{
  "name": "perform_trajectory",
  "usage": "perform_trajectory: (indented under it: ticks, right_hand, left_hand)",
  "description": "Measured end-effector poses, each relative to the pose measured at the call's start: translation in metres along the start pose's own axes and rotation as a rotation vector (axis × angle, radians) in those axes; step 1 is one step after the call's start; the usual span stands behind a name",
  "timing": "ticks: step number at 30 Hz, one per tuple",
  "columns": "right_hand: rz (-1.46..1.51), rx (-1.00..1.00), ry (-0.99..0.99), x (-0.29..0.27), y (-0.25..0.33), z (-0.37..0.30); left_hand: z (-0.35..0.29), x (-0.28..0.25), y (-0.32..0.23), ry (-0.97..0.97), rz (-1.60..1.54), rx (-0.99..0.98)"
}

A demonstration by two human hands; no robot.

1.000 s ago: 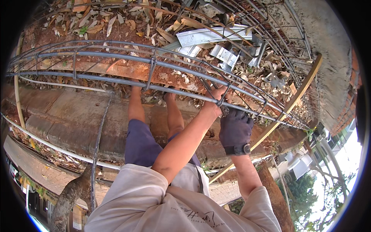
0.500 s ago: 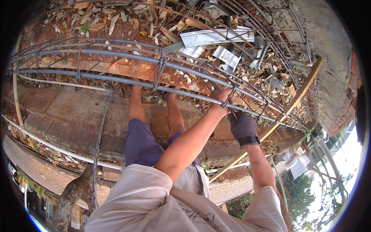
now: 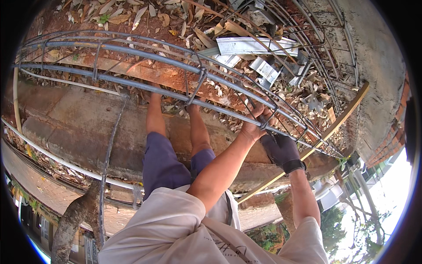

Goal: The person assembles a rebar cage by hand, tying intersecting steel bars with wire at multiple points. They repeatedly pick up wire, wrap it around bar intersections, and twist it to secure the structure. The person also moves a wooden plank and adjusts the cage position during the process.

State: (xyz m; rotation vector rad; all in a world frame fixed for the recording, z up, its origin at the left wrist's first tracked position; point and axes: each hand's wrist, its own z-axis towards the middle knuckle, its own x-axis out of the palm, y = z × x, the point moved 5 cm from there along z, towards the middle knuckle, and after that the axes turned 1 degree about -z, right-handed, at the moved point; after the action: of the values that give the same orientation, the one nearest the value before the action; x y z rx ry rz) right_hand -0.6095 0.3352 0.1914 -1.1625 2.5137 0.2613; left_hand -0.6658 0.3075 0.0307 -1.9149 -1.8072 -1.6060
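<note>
A long steel rebar cage (image 3: 145,89) of grey bars and square stirrups runs across in front of me at waist height. My bare left hand (image 3: 256,124) is closed around the cage's lower bar and a stirrup joint, right of the middle. Just below and to its right is my right hand (image 3: 280,151), in a dark glove with a wrist strap. Its fingers are curled under the lower bar, close against the left hand. A dark, slim piece shows between the hands; its kind is hidden by the fingers.
A wooden bar (image 3: 347,118) crosses under the cage's right end. Bent sheet-metal scraps (image 3: 257,46) lie among dry leaves beyond. More rebar cages (image 3: 327,48) lean at the upper right. A concrete ledge (image 3: 66,105), white pipe (image 3: 66,163) and tree trunk (image 3: 74,224) are at the left.
The view has shifted, so the cage and scraps sit farther right. My right hand has turned and moved closer under the left hand, which keeps its hold on the cage.
</note>
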Motion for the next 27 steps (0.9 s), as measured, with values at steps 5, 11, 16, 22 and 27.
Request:
perform_trajectory:
  ticks: [5,11,16,22,27]
  right_hand:
    - [-0.555,-0.051,-0.336,-0.009,-0.004,-0.017]
    - [0.958,0.405,0.255,0.027,-0.048,0.001]
    - [0.377,-0.171,-0.021,0.007,-0.007,-0.010]
    - [-0.577,-0.017,-0.353,0.010,0.016,-0.017]
    - [0.044,0.069,-0.025,0.006,-0.005,-0.006]
  left_hand:
    - [0.005,0.003,0.003,-0.174,0.017,0.014]
    - [-0.008,0.022,0.002,-0.227,0.053,0.011]
    - [0.005,0.011,0.007,-0.369,0.139,-0.012]
    - [0.001,0.015,0.004,-0.569,0.272,-0.040]
    - [-0.021,0.037,0.008,-0.403,0.120,-0.033]
